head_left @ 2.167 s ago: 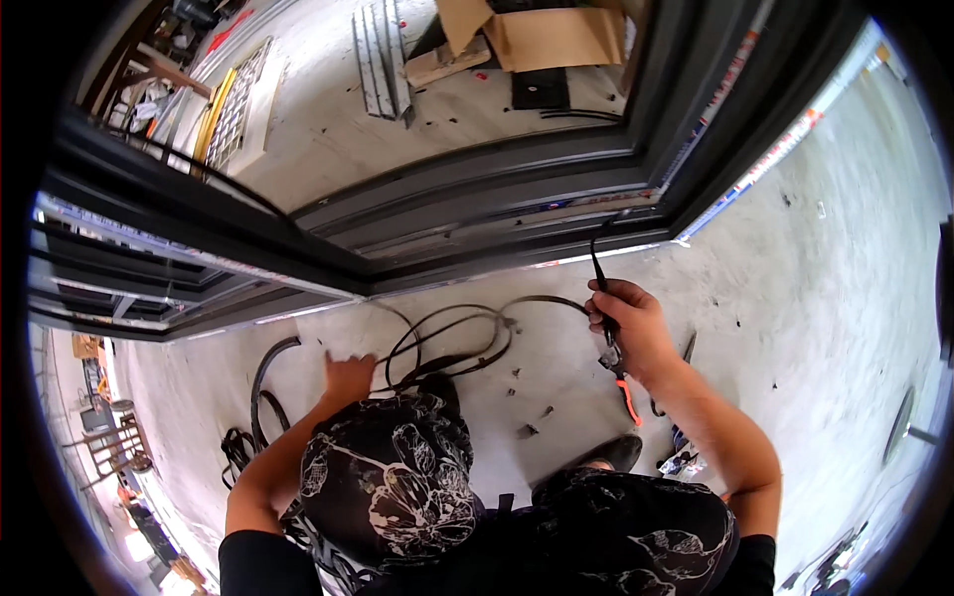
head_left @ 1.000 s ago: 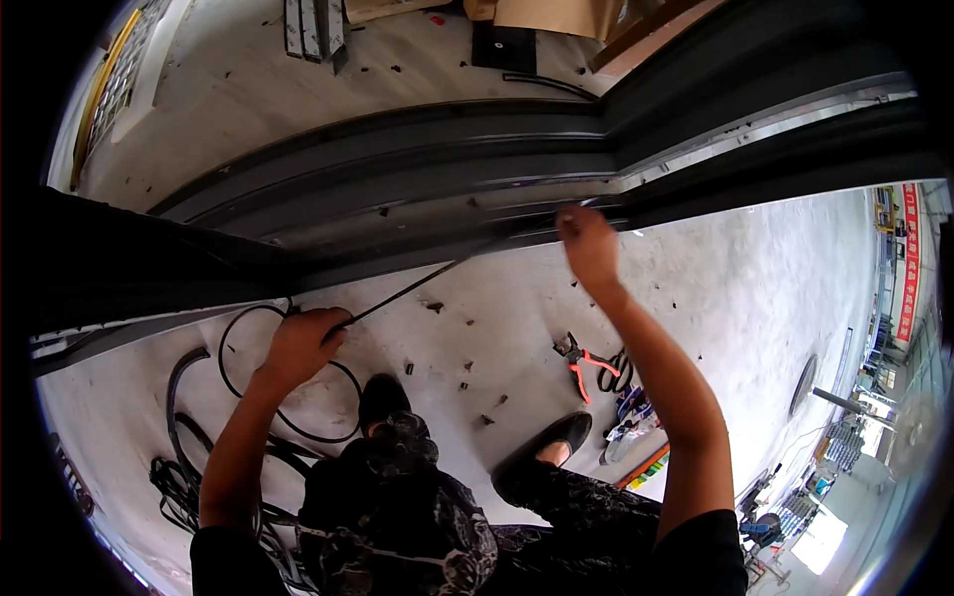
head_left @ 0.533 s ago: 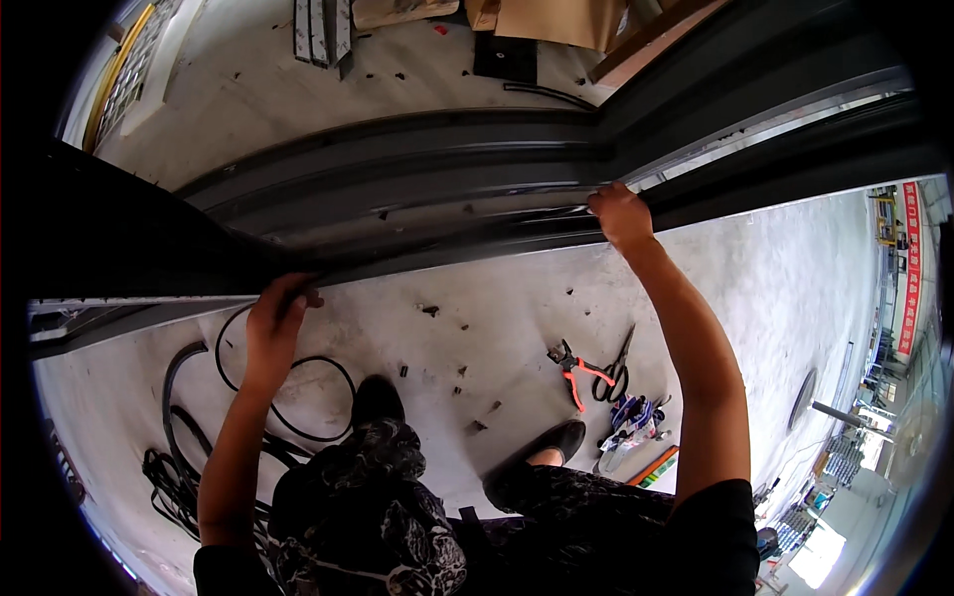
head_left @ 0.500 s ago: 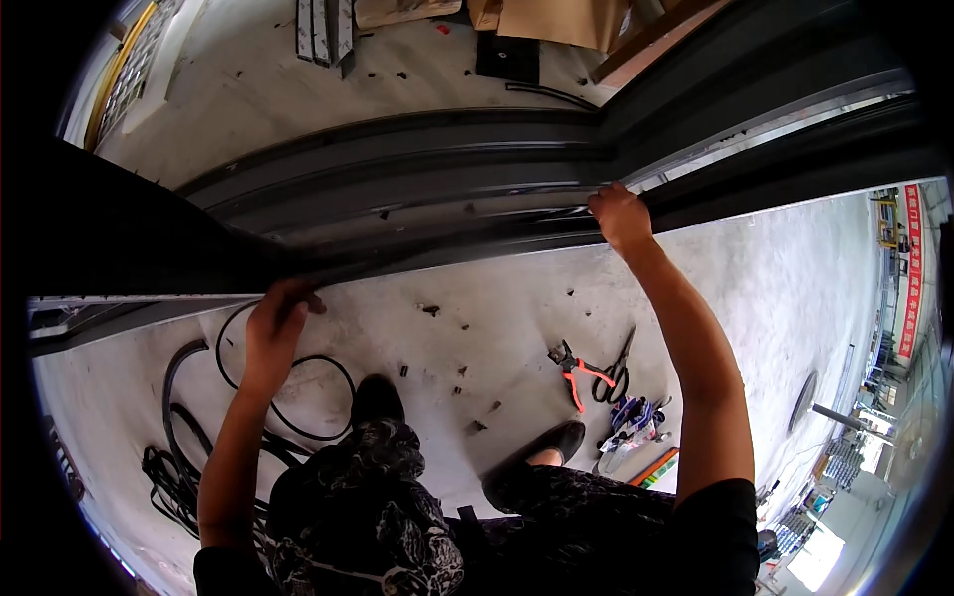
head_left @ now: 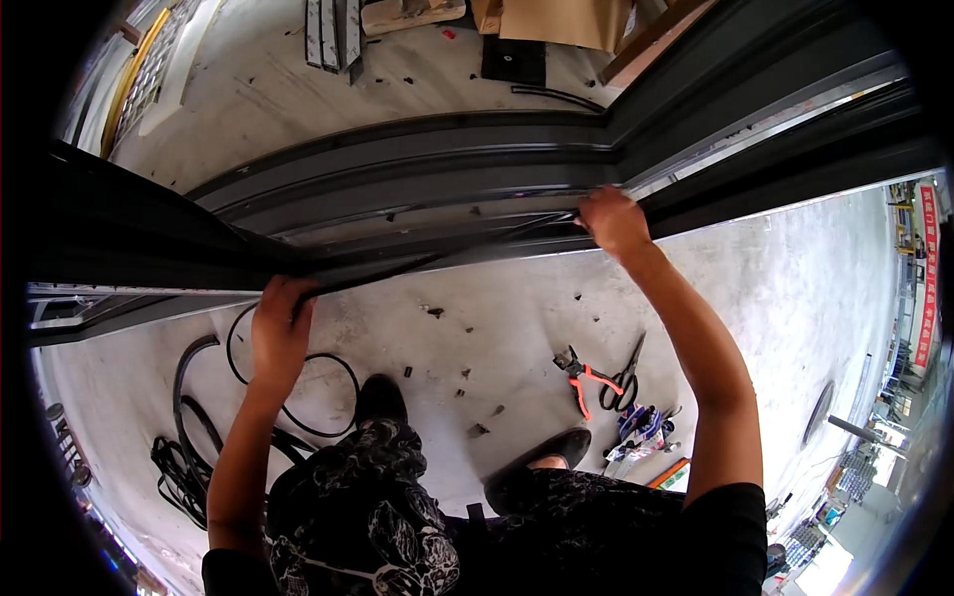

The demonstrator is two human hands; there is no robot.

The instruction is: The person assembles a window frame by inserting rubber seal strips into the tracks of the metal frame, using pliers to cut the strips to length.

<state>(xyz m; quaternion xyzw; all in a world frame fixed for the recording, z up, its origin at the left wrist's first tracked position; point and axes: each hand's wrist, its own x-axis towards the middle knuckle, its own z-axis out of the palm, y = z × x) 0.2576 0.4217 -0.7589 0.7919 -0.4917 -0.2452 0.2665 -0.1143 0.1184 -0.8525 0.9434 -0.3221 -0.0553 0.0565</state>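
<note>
A black strip [head_left: 522, 230] stretched slantwise across the dark frame [head_left: 427, 179] between my hands: my right hand [head_left: 613, 221], slightly blurred, pinched it at one side, while my left hand [head_left: 283, 333] gripped it near the frame's left corner. By my judgement, the strip was drawn out but not yet lying flat along the frame; black coils [head_left: 179, 482] remained on the floor [head_left: 775, 278]. Unlike two seconds earlier, the red-handled pliers [head_left: 576, 375] lay beside the scissors [head_left: 626, 380], out of my right hand, and both hands had risen to the frame.
</note>
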